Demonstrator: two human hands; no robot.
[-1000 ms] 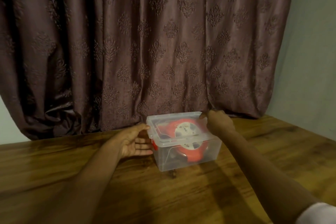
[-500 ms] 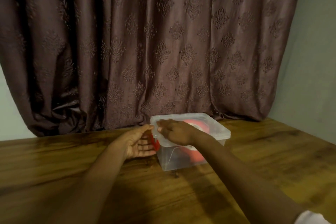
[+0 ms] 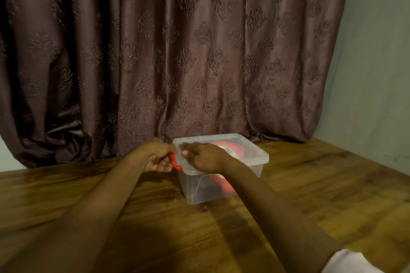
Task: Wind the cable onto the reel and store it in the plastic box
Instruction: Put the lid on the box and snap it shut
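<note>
Since the earlier frame the left hand (image 3: 158,157) curls onto the red latch (image 3: 175,163) while the right hand (image 3: 205,157) presses flat, grasping nothing, on the lid (image 3: 250,150); reel (image 3: 224,184) sits inside plastic box (image 3: 199,190) at frame centre, only latching seemingly left.

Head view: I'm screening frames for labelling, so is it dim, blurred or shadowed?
Head view: dim, warm light; both arms cast dark shadows on the wooden table; left hand on the red latch is slightly soft; reel hazy through the plastic box.
</note>
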